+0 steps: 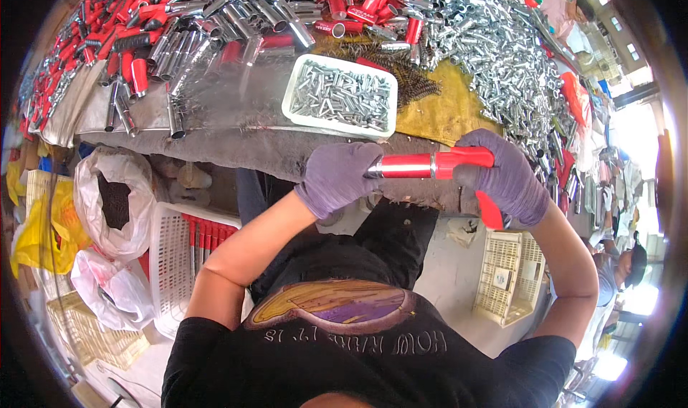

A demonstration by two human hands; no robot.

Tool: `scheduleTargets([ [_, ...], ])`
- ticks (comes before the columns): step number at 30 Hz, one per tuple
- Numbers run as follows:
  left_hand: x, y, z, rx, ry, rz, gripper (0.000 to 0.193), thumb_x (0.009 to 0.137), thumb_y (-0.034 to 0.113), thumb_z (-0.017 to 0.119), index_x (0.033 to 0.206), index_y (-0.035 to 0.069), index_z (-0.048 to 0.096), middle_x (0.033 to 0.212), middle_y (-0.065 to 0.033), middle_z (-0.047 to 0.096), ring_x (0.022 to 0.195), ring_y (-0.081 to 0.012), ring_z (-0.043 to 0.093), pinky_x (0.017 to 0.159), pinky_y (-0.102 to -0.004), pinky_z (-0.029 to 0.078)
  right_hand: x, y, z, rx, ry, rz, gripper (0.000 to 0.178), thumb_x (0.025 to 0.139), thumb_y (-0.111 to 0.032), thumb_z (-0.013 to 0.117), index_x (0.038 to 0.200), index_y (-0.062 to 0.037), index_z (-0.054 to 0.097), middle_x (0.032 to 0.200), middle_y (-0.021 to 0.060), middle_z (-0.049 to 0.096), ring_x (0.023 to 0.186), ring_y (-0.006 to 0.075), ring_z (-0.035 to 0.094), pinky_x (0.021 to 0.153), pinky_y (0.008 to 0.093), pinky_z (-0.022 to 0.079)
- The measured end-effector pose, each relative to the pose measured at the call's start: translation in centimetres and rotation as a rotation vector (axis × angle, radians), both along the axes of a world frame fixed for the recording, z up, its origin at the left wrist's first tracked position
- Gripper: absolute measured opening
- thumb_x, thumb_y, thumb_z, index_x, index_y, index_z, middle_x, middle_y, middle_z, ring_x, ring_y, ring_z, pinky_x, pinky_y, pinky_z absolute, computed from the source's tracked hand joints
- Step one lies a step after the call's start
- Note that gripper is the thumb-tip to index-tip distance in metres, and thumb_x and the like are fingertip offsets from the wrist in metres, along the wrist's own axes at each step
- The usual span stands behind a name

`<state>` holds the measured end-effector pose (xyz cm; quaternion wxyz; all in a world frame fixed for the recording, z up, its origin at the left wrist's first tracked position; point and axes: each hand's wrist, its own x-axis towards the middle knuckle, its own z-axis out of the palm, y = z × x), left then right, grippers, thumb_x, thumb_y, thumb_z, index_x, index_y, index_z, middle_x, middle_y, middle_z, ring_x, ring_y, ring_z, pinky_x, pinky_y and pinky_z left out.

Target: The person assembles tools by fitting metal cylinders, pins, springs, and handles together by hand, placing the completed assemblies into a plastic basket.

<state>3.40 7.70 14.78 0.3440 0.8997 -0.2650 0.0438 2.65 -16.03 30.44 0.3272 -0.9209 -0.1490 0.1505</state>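
The bench in front of you is wide and almost fully covered: a big pile of red-and-metal tools on the far left, and a heap of small shiny tubes on the far right. Between them stands a white tray with short metal pins, on a yellow cloth. Below the bench, on your left, are white bags and a white basket with red pieces inside.

You hold one red tool over the near edge of the bench, horizontal. Your left hand, gloved, is closed around its metal end. Your right hand, also gloved, is clamped on the red handle. Both hands are on the same piece, a little apart.

The risk I see: the metal end is smooth and your glove covers it, so it may slip if you twist hard. The piece would then fall to the floor, not on the bench. Also the tray is near; a wide elbow move could push it.
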Motion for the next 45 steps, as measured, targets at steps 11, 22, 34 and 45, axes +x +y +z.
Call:
scheduleTargets([
  [11,0.0,-0.1,1.0,0.225,-0.026,-0.195,0.034,0.071,0.038,0.069,0.09,0.013,0.057,0.078,-0.0087,0.061,0.075,-0.0311,0.063,0.063,-0.0435,0.049,-3.6,-2.3,-4.0,0.006,-0.025,-0.023,0.046,0.077,-0.036,0.073,0.105,-0.0038,0.057,0.084,0.0112,0.064,0.072,0.0239,0.065,0.069,0.0361,0.053],
  [22,2.0,0.9,1.9,0.1,0.028,-0.441,0.038,0.068,0.037,0.07,0.095,0.013,0.057,0.083,-0.007,0.061,0.078,-0.0293,0.062,0.067,-0.04,0.048,-4.9,-0.7,-4.5,0.311,0.231,-0.228,0.034,0.085,-0.03,0.064,0.109,-0.007,0.056,0.089,0.0102,0.063,0.069,0.0222,0.062,0.062,0.0396,0.053],
  [34,0.6,1.6,2.0,0.047,-0.103,-0.222,0.035,0.073,0.037,0.067,0.099,0.015,0.059,0.076,-0.0086,0.059,0.071,-0.0316,0.061,0.064,-0.0401,0.049,-3.8,-3.2,-4.9,0.32,-0.226,0.02,0.035,0.084,-0.036,0.064,0.107,-0.0102,0.057,0.097,0.0081,0.064,0.085,0.0196,0.063,0.078,0.037,0.052],
  [45,0.3,1.3,0.7,0.259,-0.164,-0.277,0.038,0.073,0.036,0.068,0.103,0.015,0.056,0.078,-0.0073,0.059,0.072,-0.0316,0.061,0.061,-0.041,0.047,-5.8,-3.4,-6.1,0.124,0.227,-0.036,0.03,0.081,-0.034,0.067,0.096,-0.0095,0.06,0.089,0.0058,0.063,0.087,0.0217,0.061,0.08,0.0401,0.049],
])
